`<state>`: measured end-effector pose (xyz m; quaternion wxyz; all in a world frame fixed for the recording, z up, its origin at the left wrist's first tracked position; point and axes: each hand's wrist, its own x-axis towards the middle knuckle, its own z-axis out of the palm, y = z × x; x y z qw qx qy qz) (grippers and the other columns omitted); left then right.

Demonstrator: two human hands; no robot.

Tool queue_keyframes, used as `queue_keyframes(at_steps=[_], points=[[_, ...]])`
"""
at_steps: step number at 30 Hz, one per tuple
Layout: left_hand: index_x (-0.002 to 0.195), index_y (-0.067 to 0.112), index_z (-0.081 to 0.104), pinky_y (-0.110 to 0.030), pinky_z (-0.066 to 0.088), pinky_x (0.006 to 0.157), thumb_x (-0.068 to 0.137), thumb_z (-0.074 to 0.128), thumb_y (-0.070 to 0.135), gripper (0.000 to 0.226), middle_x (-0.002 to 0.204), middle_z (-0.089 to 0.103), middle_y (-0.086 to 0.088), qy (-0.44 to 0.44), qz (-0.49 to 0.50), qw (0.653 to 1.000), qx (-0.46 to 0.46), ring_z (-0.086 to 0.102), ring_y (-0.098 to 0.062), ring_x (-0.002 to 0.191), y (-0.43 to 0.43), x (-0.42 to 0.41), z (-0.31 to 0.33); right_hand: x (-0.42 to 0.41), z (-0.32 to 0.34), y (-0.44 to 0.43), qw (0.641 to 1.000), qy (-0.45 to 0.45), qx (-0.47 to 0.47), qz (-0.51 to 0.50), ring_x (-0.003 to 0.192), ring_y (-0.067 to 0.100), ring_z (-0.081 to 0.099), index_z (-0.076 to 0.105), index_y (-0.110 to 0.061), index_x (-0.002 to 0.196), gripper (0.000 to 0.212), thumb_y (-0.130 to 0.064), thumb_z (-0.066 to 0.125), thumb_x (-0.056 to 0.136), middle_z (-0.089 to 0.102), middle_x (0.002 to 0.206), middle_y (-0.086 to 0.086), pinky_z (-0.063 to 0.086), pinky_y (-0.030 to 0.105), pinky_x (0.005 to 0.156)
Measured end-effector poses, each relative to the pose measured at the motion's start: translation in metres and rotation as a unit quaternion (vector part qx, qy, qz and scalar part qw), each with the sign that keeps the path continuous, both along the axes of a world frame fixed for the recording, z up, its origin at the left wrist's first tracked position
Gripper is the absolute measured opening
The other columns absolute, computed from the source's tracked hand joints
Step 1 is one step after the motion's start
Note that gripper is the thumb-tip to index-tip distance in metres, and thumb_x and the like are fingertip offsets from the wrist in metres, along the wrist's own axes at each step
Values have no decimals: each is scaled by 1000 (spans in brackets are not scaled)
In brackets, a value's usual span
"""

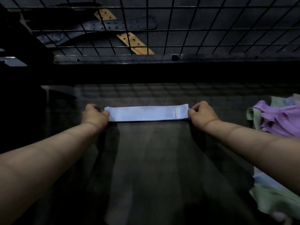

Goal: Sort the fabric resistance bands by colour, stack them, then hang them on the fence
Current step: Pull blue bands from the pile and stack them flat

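Peering through very dim light, much is hard to read: the dark tabletop [154, 159] melts into shadow on the left, and the small print on the pale blue flat fabric resistance band [146, 113] is too blurred to make out. Whether that band is one layer or several stacked, I cannot tell; a thin dark line runs under its near edge. On the right, a crumpled heap of purple and pale green fabric bands [279, 117] is cut off by the frame, and so is a second heap of green and pale blue bands [272, 198] in the near right corner, partly hidden behind the right forearm. Both arms reach straight forward. The left hand [95, 115] curls its fingers and pinches the band's left end, thumb on top; the right hand [202, 113] grips the right end the same way, knuckles up, fingertips tucked out of sight. The band lies stretched flat between them, mid-table, parallel to the far edge. Beyond that edge stands the black wire-grid fence [178, 30], with a dark perforated belt [120, 25] and a tan perforated strap [134, 43] behind it. Bare tabletop runs from the band back toward the person.
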<state>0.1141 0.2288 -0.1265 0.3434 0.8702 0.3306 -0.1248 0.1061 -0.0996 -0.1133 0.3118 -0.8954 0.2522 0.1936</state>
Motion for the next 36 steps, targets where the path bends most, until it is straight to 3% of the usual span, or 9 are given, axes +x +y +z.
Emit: queue_keyframes(at_steps=[5,9,11,14,17,19,23,29,36], points=[[114,10,62,-39,51,96,92,65,19,24,113,65,-12,-18,32,999,-33,62,-30,104,-7,0,0,0,-1,9,1000,-4,-2,-8,102,28,59,59,-10,93,12,-22,55,95,64,111,13,36,22,78],[103,15,61,-40,53,93,91,66,18,13,113,66,-14,-19,26,999,-27,63,-30,100,-5,1,-3,0,-4,10,1000,-3,-13,-8,108,30,58,58,-10,97,13,-22,56,95,61,119,15,38,23,81],[107,15,60,-39,51,95,88,70,26,25,119,63,-14,-8,-8,1000,-6,62,-30,103,0,1,-4,0,-2,7,999,-17,-32,32,117,31,52,56,-10,111,25,-26,60,92,52,128,15,40,29,94],[133,15,52,-40,41,107,74,81,41,71,134,48,-13,-32,-197,974,106,49,-32,123,5,0,3,3,9,1,954,-65,-101,274,131,30,38,44,-14,137,65,-36,71,83,38,141,10,33,38,110],[141,24,48,-38,32,110,63,87,44,89,145,39,-5,-21,-413,896,161,38,-28,134,10,4,15,10,13,-2,880,-53,-138,451,140,27,30,32,-17,151,87,-41,75,80,29,153,5,26,35,114],[140,27,50,-37,31,110,66,86,41,84,146,40,-2,-5,-465,869,168,38,-26,134,12,7,17,12,10,-1,877,-46,-140,458,137,29,35,37,-16,149,81,-39,75,81,33,151,6,29,35,114],[138,26,54,-38,34,106,75,80,31,68,141,46,-5,-16,-464,870,166,41,-30,129,11,6,17,11,9,0,879,-56,-132,454,124,29,45,48,-16,136,58,-32,70,84,45,138,7,40,39,104],[136,25,57,-40,38,103,77,79,28,64,135,50,-7,-32,-461,872,159,44,-32,125,10,6,15,8,9,-1,890,-55,-116,437,126,28,43,48,-14,134,55,-28,69,85,44,136,7,40,39,106],[139,29,52,-40,37,102,77,77,39,68,136,48,-5,-29,-494,847,196,44,-30,125,13,8,14,10,10,0,867,-54,-150,472,122,30,44,46,-11,136,57,-31,67,88,44,136,11,39,40,103]])
